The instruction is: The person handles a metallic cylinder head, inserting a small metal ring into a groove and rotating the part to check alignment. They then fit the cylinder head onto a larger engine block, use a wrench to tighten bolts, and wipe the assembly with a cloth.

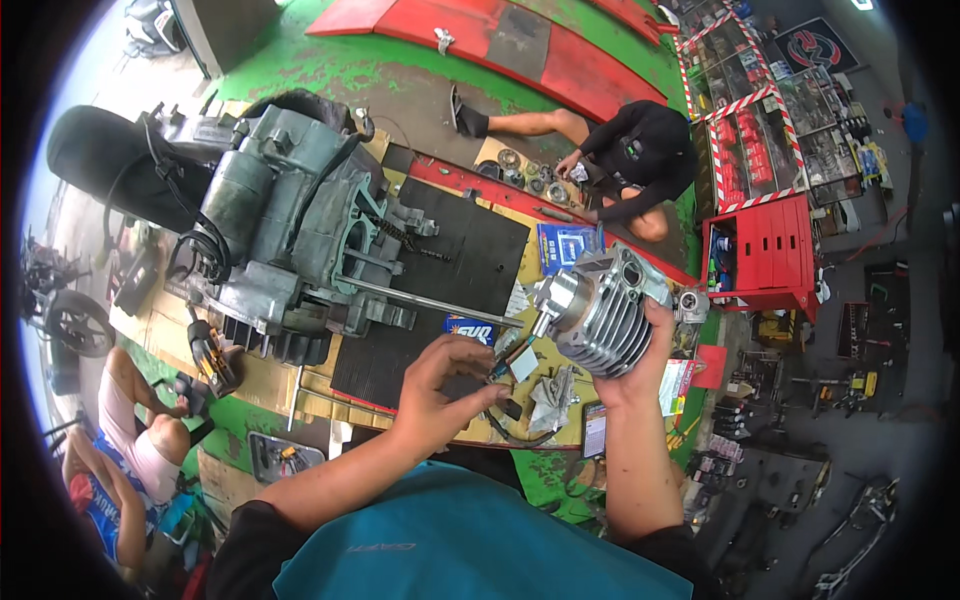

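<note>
A silver finned engine cylinder block (612,325) rests in my right hand (640,360), whose fingers wrap its right side and underside. A shiny round metal part, which looks like a piston (566,296), sticks out of the block's left end. My left hand (445,388) hovers over the bench's near side with thumb and fingers apart, and I see nothing between them. Left of both hands lies a large grey engine (270,190) with its chain and long studs (430,300) reaching toward the cylinder block. A blue box (470,330) sits just beyond my left hand.
On the bench are a black mat (455,235), a blue packet (568,246), a crumpled cloth (552,400) and a yellow-black power tool (212,355). Someone in black (640,150) sits beyond with metal parts; another person (120,470) sits at lower left. A red cabinet (770,255) stands right.
</note>
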Demonstrator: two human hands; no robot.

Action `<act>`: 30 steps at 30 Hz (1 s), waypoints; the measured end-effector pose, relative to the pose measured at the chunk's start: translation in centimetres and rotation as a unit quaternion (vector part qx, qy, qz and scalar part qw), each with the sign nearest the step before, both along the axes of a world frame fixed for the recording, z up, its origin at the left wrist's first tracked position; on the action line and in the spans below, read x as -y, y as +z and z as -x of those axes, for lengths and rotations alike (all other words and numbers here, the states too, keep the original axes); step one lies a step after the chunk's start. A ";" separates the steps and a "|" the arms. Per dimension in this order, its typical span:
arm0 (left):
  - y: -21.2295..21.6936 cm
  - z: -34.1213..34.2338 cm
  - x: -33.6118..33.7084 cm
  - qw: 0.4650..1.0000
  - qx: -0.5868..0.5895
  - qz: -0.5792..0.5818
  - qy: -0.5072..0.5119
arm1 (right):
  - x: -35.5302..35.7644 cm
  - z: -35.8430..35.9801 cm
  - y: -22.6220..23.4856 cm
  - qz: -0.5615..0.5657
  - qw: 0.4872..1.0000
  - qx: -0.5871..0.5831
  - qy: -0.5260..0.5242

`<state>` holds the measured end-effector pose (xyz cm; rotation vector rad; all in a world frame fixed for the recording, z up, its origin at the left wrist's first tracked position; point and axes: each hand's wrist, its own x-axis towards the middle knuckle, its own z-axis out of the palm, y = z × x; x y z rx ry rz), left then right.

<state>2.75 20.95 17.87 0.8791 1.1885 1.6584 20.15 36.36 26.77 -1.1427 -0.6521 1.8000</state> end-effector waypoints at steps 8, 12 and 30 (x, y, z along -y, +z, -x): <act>-1.0 -0.1 0.2 0.984 0.167 0.021 0.053 | -1.2 3.7 -0.2 -0.031 0.998 0.036 0.042; -1.1 -0.4 0.1 0.976 0.204 0.037 0.062 | -1.0 4.6 0.3 -0.004 0.997 0.018 0.072; -1.8 0.1 -0.9 0.962 0.257 0.012 0.086 | -0.2 4.5 0.3 -0.004 0.992 0.051 0.119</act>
